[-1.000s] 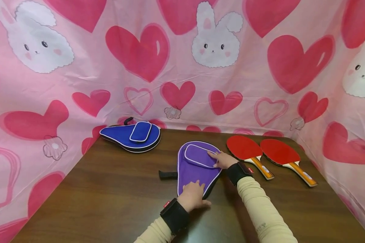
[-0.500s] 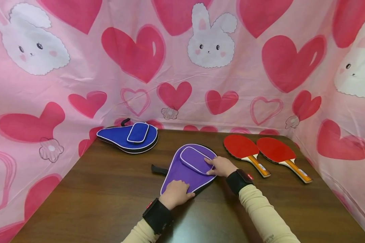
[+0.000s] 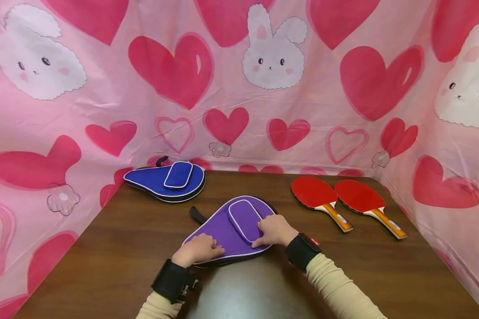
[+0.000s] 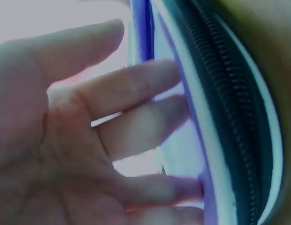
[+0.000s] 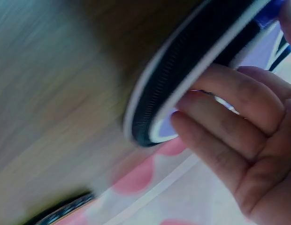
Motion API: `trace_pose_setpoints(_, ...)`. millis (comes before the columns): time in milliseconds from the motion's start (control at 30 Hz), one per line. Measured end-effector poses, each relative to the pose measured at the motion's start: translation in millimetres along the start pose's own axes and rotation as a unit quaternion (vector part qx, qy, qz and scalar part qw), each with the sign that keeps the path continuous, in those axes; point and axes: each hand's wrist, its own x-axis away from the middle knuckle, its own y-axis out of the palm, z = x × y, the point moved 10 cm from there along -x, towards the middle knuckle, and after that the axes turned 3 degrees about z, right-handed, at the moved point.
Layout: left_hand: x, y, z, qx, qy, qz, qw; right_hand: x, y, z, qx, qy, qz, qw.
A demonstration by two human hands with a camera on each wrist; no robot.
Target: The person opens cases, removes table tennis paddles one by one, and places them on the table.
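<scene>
A purple table tennis bat case [image 3: 223,228] with white piping and a raised pocket [image 3: 245,220] lies on the table, its narrow end toward the left. On that narrow end rests my left hand [image 3: 199,249]. The left wrist view shows its fingers [image 4: 136,126] touching the purple cloth, the thumb held apart, with the black zip along the case's side. My right hand [image 3: 275,230] touches the pocket at the wide end. In the right wrist view its fingers [image 5: 216,126] lie slightly bent against the case; the thumb is mostly cut off there.
A blue bat case [image 3: 167,179] lies at the table's far left. Two red table tennis bats [image 3: 314,192] [image 3: 359,197] with orange handles lie at the right. A black strap [image 3: 197,215] sticks out from the purple case. A pink heart-print curtain [image 3: 223,79] surrounds the brown table [image 3: 104,266].
The purple case has turned clockwise, its narrow end swinging from the front to the left. My left hand has moved left with it; the right hand stays at the pocket.
</scene>
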Motion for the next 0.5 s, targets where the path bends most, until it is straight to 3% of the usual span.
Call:
trace_pose_setpoints(267, 18.0, -18.8, -47.9, 0.055, -0.009, -0.024, 0.9982, 0.5, -5.4, -56.5, 0.003, -0.069, 0.018, 0.997)
trace_pose_setpoints(500, 43.3, -31.5, -92.8, 0.061, -0.085, -0.011, 0.9944, 1.1, -3.5, -94.3, -0.01, -0.118, 0.023, 0.993)
